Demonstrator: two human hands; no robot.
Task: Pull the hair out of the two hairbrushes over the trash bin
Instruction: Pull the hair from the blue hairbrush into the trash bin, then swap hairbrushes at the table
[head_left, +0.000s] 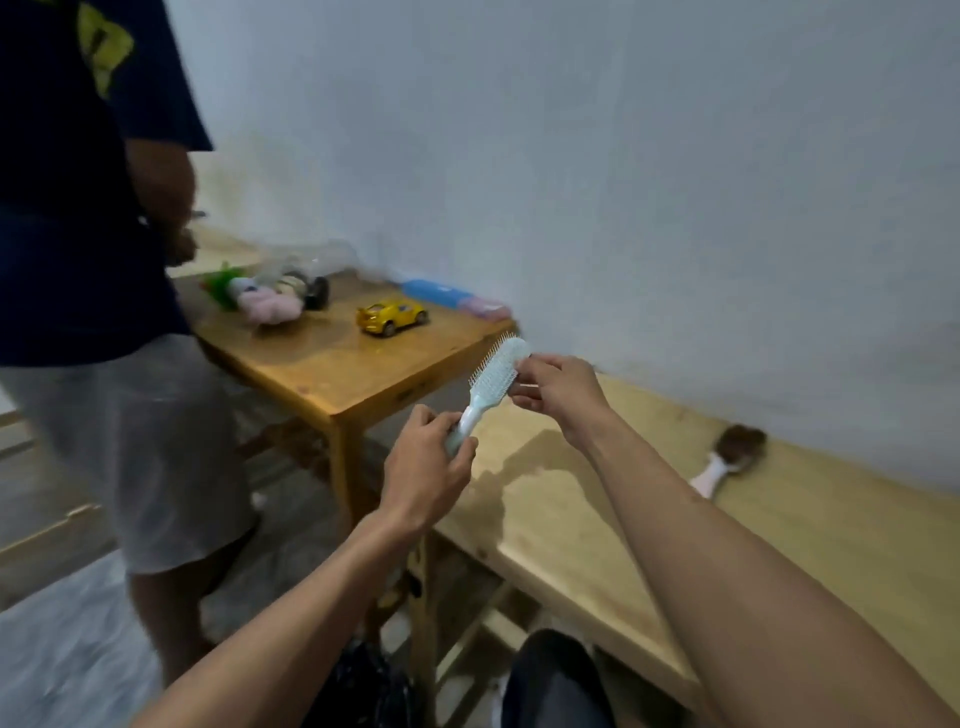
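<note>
Above the gap between two wooden tables, the left hand grips the handle of a pale blue hairbrush while the right hand pinches its head; a second, hair-clogged hairbrush lies on the right table.

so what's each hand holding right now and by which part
Both hold the light blue hairbrush: the left hand grips its handle, the right hand pinches the head at the bristle end.
</note>
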